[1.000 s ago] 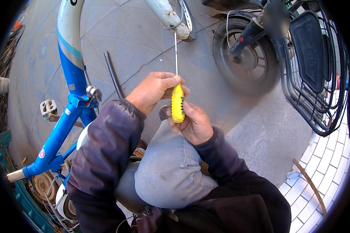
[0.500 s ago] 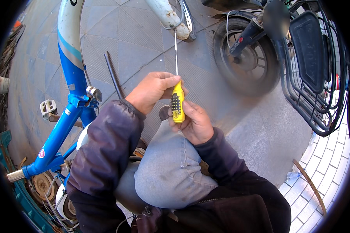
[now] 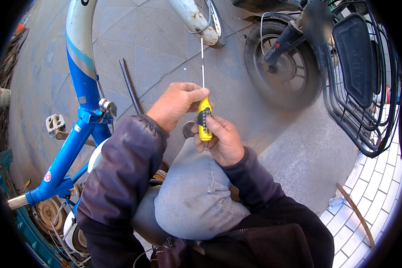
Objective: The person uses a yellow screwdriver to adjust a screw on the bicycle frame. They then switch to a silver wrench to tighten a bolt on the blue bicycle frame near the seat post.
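Gripping a yellow screwdriver (image 3: 204, 105), left hand (image 3: 177, 102) foremost, right hand (image 3: 224, 137) behind

Grey paving tiles (image 3: 158, 62) spreading left of black wheel (image 3: 285, 69), ribbed faces mixing with smooth, joints running diagonally. Plain grey slab (image 3: 308, 165) extending on wheel's near side, looking scuffed. White rectangular tiling (image 3: 379, 178) showing beyond slab, right of wheel; floor or wall, can't tell. Light landing brightest on tiling.

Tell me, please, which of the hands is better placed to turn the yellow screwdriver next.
Likely the right hand, which holds the wide rear of the yellow handle; the left hand pinches its front, near the shaft.
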`<state>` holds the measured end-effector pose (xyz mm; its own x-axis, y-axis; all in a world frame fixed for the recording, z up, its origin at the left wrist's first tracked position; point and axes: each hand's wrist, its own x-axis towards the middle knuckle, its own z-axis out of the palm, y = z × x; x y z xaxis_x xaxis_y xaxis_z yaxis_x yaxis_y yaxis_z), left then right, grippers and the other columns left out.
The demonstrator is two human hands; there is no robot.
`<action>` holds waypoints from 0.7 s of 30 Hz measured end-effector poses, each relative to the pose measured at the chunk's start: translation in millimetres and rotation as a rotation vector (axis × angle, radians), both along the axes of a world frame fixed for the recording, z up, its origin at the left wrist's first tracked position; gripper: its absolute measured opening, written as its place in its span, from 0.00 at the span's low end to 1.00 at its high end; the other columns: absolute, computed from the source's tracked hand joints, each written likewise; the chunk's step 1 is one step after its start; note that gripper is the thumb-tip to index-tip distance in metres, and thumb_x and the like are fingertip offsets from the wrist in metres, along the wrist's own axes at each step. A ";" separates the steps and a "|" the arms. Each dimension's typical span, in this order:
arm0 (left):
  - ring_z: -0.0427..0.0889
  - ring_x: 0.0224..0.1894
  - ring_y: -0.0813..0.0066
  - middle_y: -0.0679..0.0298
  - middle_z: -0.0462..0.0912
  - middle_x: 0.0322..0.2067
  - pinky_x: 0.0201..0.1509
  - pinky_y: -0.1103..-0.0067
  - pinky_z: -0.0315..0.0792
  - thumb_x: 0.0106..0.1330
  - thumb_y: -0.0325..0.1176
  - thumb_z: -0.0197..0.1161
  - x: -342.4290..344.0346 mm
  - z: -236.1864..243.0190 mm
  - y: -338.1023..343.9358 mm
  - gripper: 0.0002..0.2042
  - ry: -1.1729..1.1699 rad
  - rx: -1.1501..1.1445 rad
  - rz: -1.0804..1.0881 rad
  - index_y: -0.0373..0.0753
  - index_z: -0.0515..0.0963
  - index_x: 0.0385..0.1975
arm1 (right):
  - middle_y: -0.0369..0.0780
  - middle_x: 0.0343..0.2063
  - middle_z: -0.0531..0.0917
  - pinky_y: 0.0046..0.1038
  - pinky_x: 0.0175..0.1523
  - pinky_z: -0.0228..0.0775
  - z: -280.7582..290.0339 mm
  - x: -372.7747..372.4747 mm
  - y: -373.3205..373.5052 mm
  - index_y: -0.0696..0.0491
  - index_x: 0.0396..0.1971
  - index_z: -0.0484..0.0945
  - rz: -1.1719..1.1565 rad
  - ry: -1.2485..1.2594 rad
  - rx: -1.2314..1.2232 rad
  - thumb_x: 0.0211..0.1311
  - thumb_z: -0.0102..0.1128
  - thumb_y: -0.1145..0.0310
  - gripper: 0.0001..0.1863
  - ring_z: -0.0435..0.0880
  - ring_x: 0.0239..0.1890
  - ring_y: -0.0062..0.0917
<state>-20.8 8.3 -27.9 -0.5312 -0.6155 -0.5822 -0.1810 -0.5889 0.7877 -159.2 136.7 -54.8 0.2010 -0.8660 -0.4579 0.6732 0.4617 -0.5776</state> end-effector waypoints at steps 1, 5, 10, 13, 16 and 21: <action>0.84 0.41 0.69 0.57 0.85 0.37 0.56 0.73 0.76 0.75 0.41 0.58 0.2 0.0 -0.1 0.16 0.020 0.018 0.000 0.32 0.79 0.45 | 0.41 0.39 0.83 0.25 0.38 0.82 -1.1 -0.8 -0.1 0.57 0.52 0.72 -0.003 -0.044 0.004 0.77 0.51 0.55 0.19 0.85 0.35 0.23; 0.85 0.42 0.68 0.55 0.86 0.38 0.59 0.72 0.75 0.76 0.41 0.56 0.1 1.3 0.3 0.17 0.068 0.060 -0.008 0.31 0.79 0.46 | 0.42 0.40 0.83 0.25 0.38 0.82 -4.2 -3.2 0.1 0.57 0.52 0.72 -0.015 -0.212 0.011 0.78 0.48 0.55 0.19 0.86 0.36 0.25; 0.83 0.50 0.58 0.50 0.84 0.42 0.62 0.68 0.72 0.73 0.38 0.59 0.8 4.2 -0.3 0.19 0.066 0.062 -0.017 0.25 0.77 0.50 | 0.42 0.40 0.83 0.26 0.38 0.83 -2.9 -2.3 -1.0 0.57 0.53 0.72 0.010 -0.192 -0.001 0.77 0.50 0.53 0.21 0.86 0.36 0.25; 0.83 0.49 0.59 0.50 0.84 0.41 0.60 0.69 0.72 0.72 0.37 0.60 0.7 4.3 -0.9 0.19 0.008 0.042 -0.014 0.25 0.77 0.49 | 0.42 0.40 0.83 0.26 0.38 0.83 -0.6 -0.1 -0.8 0.57 0.54 0.72 0.016 -0.013 0.009 0.76 0.52 0.52 0.22 0.86 0.35 0.24; 0.83 0.48 0.59 0.51 0.84 0.41 0.59 0.70 0.72 0.71 0.37 0.61 -0.2 2.9 -1.4 0.18 -0.028 0.023 -0.022 0.25 0.78 0.49 | 0.42 0.40 0.83 0.26 0.38 0.83 0.6 1.1 -0.1 0.57 0.53 0.72 0.010 0.077 0.007 0.76 0.53 0.53 0.21 0.85 0.35 0.24; 0.82 0.49 0.59 0.52 0.84 0.43 0.60 0.69 0.72 0.71 0.38 0.61 1.4 0.6 -1.1 0.18 0.037 0.060 0.021 0.26 0.78 0.49 | 0.42 0.39 0.83 0.25 0.38 0.82 -0.9 -0.5 -0.2 0.57 0.51 0.73 -0.014 -0.020 -0.004 0.77 0.51 0.54 0.20 0.85 0.34 0.24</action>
<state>-19.4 7.1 -27.3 -0.5400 -0.5917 -0.5986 -0.1393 -0.6385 0.7569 -159.6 136.5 -55.7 0.1982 -0.8703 -0.4508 0.6905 0.4504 -0.5660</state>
